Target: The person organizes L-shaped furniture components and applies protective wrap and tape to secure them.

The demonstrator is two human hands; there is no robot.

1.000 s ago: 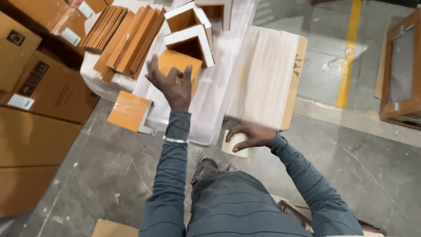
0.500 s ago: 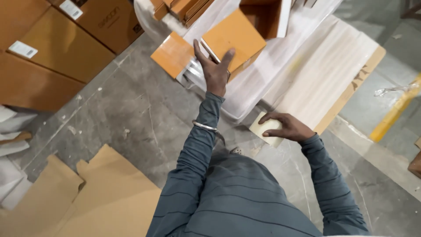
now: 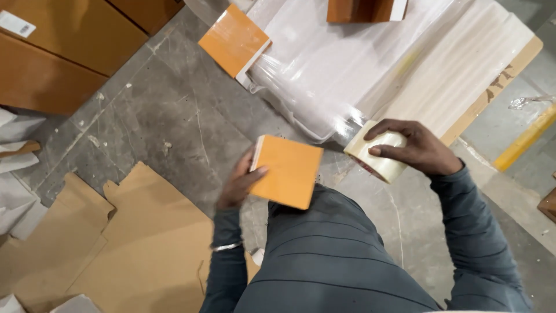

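The flat square orange-faced wooden panel with a pale edge [image 3: 288,170] sits dead centre, lifted clear of the grey concrete floor [image 3: 174,133] and held over the person's lap. The left hand [image 3: 240,181] has it by the near-left edge, thumb pressed across the orange face, the other fingers out of sight behind it. Half a second ago that hand was stretched up to twelve o'clock, flat on the panel among the stack; now it has come back in with the panel.

At three o'clock the right hand [image 3: 412,148] clamps a roll of clear packing tape [image 3: 375,150], fingers curled over the top, thumb on the side. It was on the roll earlier too, low beside the plastic.

At eleven o'clock a second orange panel [image 3: 233,39] lies at the corner of the clear plastic sheeting [image 3: 330,64], where it lay before. Flattened brown cardboard [image 3: 133,243] spreads at seven to eight o'clock; brown cartons [image 3: 63,52] fill ten o'clock, cut off by the frame. A wooden box [image 3: 362,10] at twelve is cropped, its shape unclear.
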